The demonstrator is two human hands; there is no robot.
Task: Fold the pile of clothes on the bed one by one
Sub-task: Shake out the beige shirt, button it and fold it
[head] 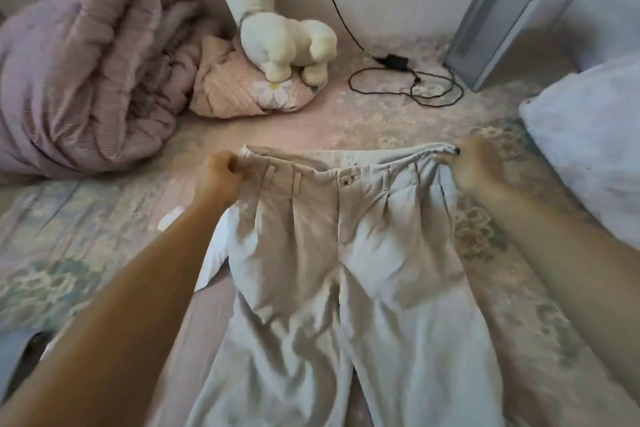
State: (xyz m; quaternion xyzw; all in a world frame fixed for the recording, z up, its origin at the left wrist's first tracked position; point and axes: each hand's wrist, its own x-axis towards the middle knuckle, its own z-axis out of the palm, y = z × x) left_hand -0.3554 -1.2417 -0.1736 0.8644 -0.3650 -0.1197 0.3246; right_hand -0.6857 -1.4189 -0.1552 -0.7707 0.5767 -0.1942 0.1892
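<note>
Holding up 1 pair of light beige cotton trousers with a button at the waist (346, 253) by the 2 ends of the waistband. Left hand (221, 177) at 9 o'clock of the waistband, fingers (242, 168) curled tight and pinching the cloth at that corner. Right hand (476, 163) at 3 o'clock of the waistband, fingertips (446, 158) pressed narrow on the other corner. Pulling the 2 corners apart, likely to stretch the top edge straight so the front faces up and the wrinkles fall out.

Lying on the flowery pink and green bed sheet (381, 118), in the middle, with both legs running down toward 6 o'clock and off the bottom of the view. Looking still bumpy and creased across the hips and legs, so probably needing a flat spread first, then a fold of 1 leg over the other.

Peeking out under the trousers at 8 o'clock, a piece of white cloth (214, 253), maybe another thing from the pile.

Sitting well apart at 12 o'clock, a fluffy cream toy llama (277, 35) on a small pink pillow. Resting at 10 o'clock, a rolled pink ribbed blanket (86, 62). Lying at 1 o'clock, a black cable with a plug (405, 76), away from the folding spot, so not in the way.
</note>
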